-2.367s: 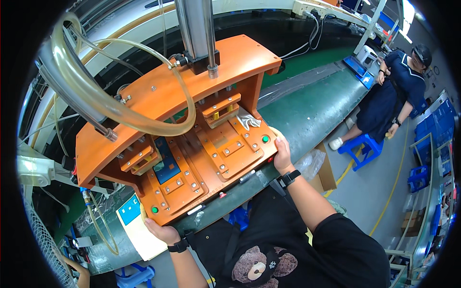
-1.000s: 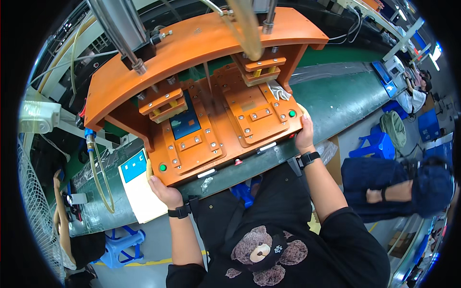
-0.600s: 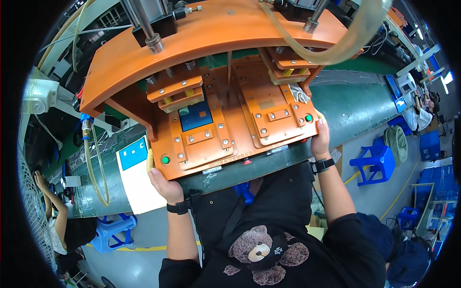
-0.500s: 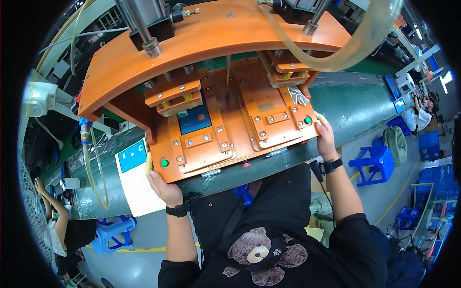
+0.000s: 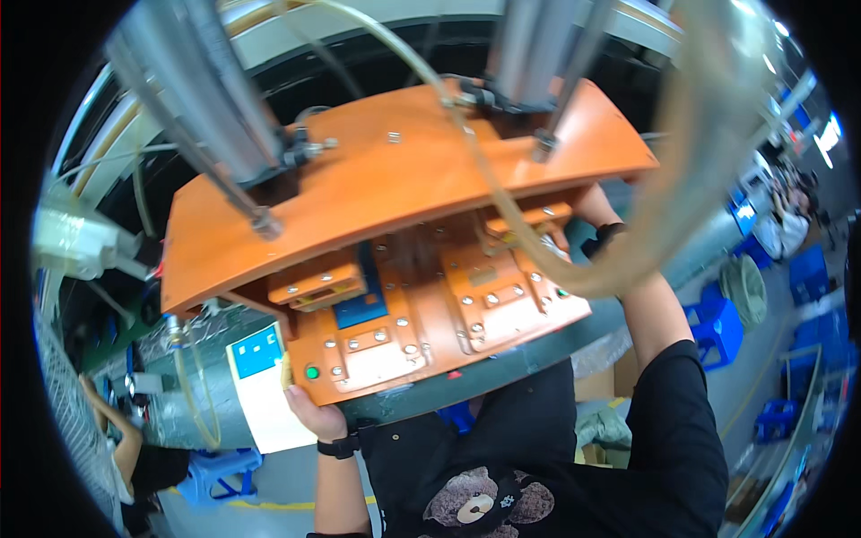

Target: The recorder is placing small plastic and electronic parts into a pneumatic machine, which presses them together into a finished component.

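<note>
Orange press fixture (image 5: 430, 305) fills my view, sitting on the grey-green conveyor (image 5: 538, 359) with its upper plate overhanging. My left hand (image 5: 314, 414) curls around its front-left corner by the green button (image 5: 311, 371); my right hand (image 5: 596, 211) reaches underneath, grip hidden. Descending plate could pinch it.

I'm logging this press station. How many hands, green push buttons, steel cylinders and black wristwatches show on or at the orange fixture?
Hands: 2, left and right
Round green push buttons: 1
Upright steel cylinders: 2
Black wristwatches: 2
Total: 7
</note>
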Tool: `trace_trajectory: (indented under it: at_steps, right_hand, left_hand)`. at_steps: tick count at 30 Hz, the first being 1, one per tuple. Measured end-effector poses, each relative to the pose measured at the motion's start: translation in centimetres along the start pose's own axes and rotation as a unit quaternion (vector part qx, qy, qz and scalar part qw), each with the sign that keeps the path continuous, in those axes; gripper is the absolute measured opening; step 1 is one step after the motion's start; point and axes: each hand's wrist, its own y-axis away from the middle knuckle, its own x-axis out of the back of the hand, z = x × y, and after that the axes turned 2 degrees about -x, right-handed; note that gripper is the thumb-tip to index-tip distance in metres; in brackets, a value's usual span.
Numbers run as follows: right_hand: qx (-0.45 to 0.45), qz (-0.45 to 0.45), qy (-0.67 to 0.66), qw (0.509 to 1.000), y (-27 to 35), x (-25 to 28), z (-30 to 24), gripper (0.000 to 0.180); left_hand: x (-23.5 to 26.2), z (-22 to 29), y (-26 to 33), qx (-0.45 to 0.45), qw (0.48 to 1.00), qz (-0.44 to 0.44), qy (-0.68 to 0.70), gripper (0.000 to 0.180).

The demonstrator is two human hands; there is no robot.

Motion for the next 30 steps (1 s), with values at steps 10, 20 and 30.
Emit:
trace_trajectory:
  at_steps: [10,20,30]
  right_hand:
    - [0.065,-0.081,-0.248,0.963,-1.1,1.0,-5.9,0.036]
    - [-0.028,-0.122,-0.319,0.939,-1.3,0.5,-8.1,0.035]
    - [-0.340,-0.088,-0.467,0.811,2.3,7.4,6.0,0.026]
  left_hand:
    - [-1.0,0.8,-0.2,-0.027,0.993,-0.011,-0.116,0.044]
    - [-0.3,1.4,0.7,-0.006,0.999,0.019,-0.040,0.037]
    - [1.2,1.1,1.3,-0.037,0.996,0.038,-0.072,0.036]
